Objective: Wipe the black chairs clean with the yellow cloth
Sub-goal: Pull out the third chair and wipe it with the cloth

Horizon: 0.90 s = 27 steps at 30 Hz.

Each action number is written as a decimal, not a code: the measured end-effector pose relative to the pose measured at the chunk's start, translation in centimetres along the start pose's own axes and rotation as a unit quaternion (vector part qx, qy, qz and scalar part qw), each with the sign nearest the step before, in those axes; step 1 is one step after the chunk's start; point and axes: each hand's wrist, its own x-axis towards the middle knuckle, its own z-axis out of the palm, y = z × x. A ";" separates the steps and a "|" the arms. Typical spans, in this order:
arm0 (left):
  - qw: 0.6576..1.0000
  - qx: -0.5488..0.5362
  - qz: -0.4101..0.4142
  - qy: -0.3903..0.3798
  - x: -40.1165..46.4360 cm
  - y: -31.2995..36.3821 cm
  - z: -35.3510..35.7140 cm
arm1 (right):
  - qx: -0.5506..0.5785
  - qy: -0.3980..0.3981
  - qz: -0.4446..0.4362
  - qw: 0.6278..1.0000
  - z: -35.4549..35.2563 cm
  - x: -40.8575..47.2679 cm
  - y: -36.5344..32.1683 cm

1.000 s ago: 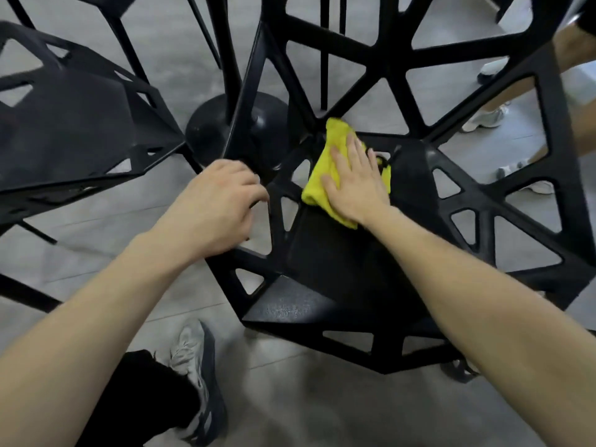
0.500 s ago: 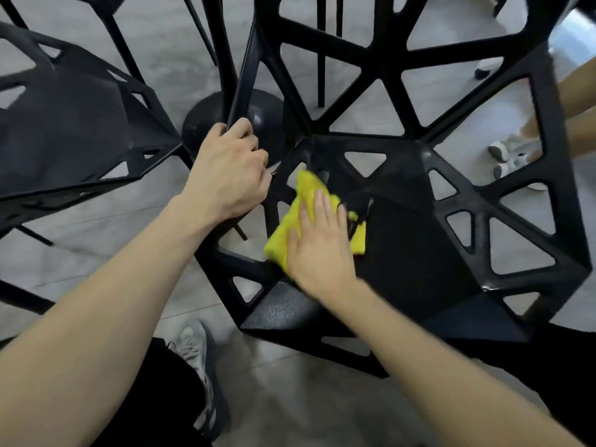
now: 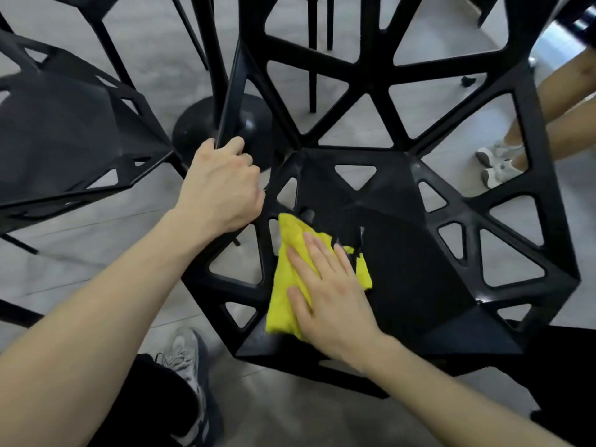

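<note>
A black chair (image 3: 416, 262) with triangular cut-outs stands in front of me, its seat in the middle of the view. The yellow cloth (image 3: 285, 285) lies crumpled on the left front part of the seat. My right hand (image 3: 329, 291) presses flat on the cloth with straight fingers. My left hand (image 3: 222, 185) grips the left edge of the chair's backrest frame, fingers curled round the bar. A second black chair (image 3: 67, 137) stands at the left.
A black round pedestal base (image 3: 222, 124) sits on the grey floor behind my left hand. Another person's legs and white sneakers (image 3: 500, 162) are at the right. My own shoe (image 3: 183, 359) is below the chair's front left corner.
My right hand has dragged the yellow cloth from the back of the seat toward the front left. My left hand moved up the frame bar and kept its grip.
</note>
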 end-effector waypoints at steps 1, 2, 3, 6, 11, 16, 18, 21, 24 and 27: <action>1.000 0.000 -0.008 -0.005 0.2 0.2 -0.1 | 0.005 -0.010 -0.019 1.000 -0.2 -1.6 0.1; 1.000 0.001 -0.013 -0.009 0.4 0.4 -0.2 | 0.004 -0.006 -0.028 1.000 -0.2 -1.4 0.8; 1.000 0.005 -0.013 -0.012 0.5 0.6 -0.3 | -0.007 0.004 -0.025 1.000 0.1 0.1 1.7; 0.999 0.018 -0.020 -0.030 -0.5 0.7 -0.4 | -0.045 0.042 0.043 0.997 1.8 10.0 3.7; 0.999 0.020 -0.037 -0.014 -1.5 0.8 -0.5 | -0.085 0.055 0.067 0.993 1.6 14.3 7.3; 0.999 0.008 -0.053 -0.010 -1.4 1.4 -1.0 | -0.138 0.090 0.168 0.972 -2.9 8.1 19.3; 0.999 0.010 -0.050 -0.018 -1.6 1.5 -1.1 | -0.120 0.103 0.167 0.973 -1.6 10.0 16.6; 0.999 0.010 -0.050 -0.013 -1.6 1.5 -1.0 | -0.069 0.115 0.045 0.990 1.9 14.5 8.0; 0.998 0.009 -0.055 -0.013 -1.4 1.4 -0.7 | -0.071 0.097 0.030 0.992 1.8 16.1 6.0; 0.998 0.006 -0.059 -0.031 -1.5 1.2 -0.9 | -0.153 0.101 0.042 0.982 -0.2 13.2 13.5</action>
